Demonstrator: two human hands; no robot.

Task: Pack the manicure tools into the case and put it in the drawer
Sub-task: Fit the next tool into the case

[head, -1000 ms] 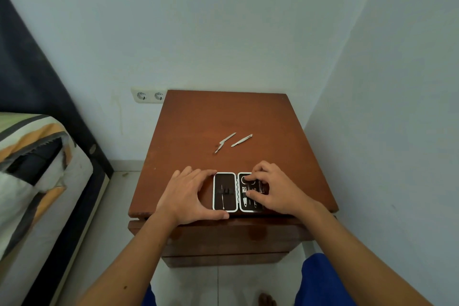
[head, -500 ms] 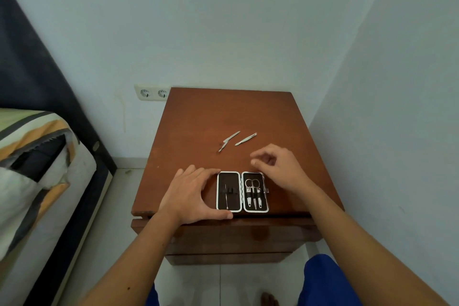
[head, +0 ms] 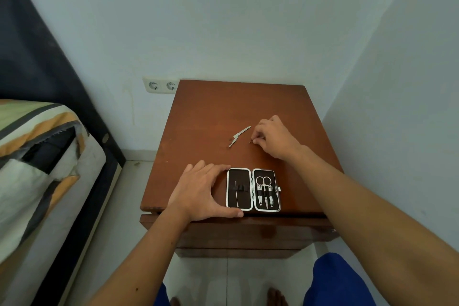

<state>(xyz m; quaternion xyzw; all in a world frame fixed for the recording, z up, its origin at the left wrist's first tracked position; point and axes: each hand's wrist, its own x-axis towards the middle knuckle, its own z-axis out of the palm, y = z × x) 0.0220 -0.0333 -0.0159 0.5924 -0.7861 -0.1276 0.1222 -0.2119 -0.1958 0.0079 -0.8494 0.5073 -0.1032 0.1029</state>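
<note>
An open manicure case [head: 252, 208], black inside with a silver rim, lies at the front edge of the brown nightstand top [head: 213, 112]. Its right half holds small scissors and two other tools [head: 264, 191]; its left half holds one thin pick. My left hand [head: 198, 192] grips the case's left side, thumb along the front edge. Two loose metal tools lie farther back. The left tool [head: 239, 135] lies free. My right hand [head: 273, 138] pinches the right tool [head: 250, 142], with only its tip showing, low at the tabletop.
The nightstand's drawer front [head: 236, 233] is below the top and looks shut. A wall runs close on the right and behind. A double socket [head: 161, 85] is on the back wall. A bed with striped bedding [head: 37, 156] stands to the left.
My right hand left the case's right half and reached back to the right-hand loose tool, closing its fingers on it. My left hand stayed on the case.
</note>
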